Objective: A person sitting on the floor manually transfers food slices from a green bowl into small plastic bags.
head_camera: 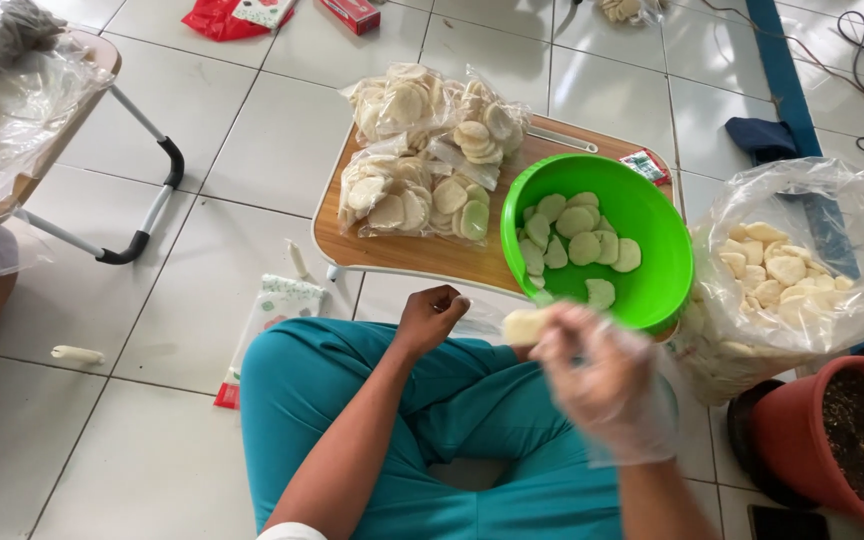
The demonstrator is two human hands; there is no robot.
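Note:
My right hand [607, 380], in a thin clear plastic glove and blurred by motion, holds a pale round cracker [522, 326] just in front of the green bowl [652, 215]. The bowl sits tilted at the near right edge of a small wooden tray table [422, 255] and holds several pale and greenish crackers. My left hand [430, 318] is bare, with its fingers curled, and pinches the edge of a clear plastic bag [477, 318] over my knee. Whether that bag holds anything I cannot tell. I sit cross-legged in teal trousers [352, 390].
Three sealed bags of crackers [422, 160] lie on the tray table. A big open plastic bag of crackers [782, 280] stands at the right, beside a terracotta pot with soil [832, 430]. A folding table [142, 200] with plastic stands left. Packets lie on the white tiled floor.

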